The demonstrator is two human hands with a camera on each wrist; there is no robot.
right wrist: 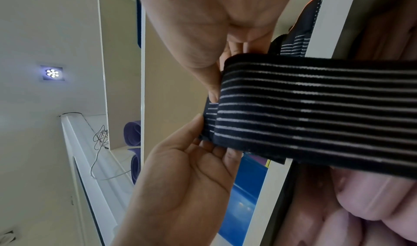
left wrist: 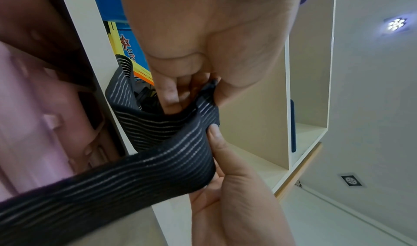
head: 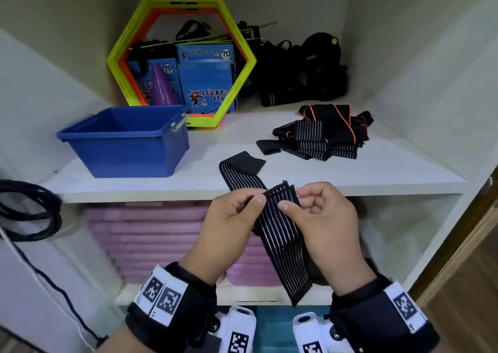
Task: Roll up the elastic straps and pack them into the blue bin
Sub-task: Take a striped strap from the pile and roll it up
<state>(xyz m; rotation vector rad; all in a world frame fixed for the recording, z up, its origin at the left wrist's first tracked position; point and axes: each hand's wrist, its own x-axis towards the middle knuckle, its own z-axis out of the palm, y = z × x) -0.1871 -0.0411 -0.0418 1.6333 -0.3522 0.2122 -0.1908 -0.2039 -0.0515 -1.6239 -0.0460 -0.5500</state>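
Observation:
A black elastic strap (head: 280,234) with thin white stripes is held in front of the shelf edge. My left hand (head: 252,200) pinches its left edge and my right hand (head: 292,204) pinches its right edge, at a fold near the top. One end lies on the shelf (head: 350,172); the other hangs down below my wrists. The blue bin (head: 124,142) stands on the shelf to the left and looks empty. In the left wrist view the left hand (left wrist: 203,82) grips the strap (left wrist: 158,160). The right wrist view shows the right hand (right wrist: 216,82) on the strap (right wrist: 315,107).
A pile of black straps (head: 323,134), some with orange trim, lies on the shelf at the right. Behind the bin stand yellow and orange hexagon rings (head: 183,58), blue boxes and dark gear. Pink mats (head: 151,234) fill the lower shelf. Black cable (head: 29,209) hangs at the left.

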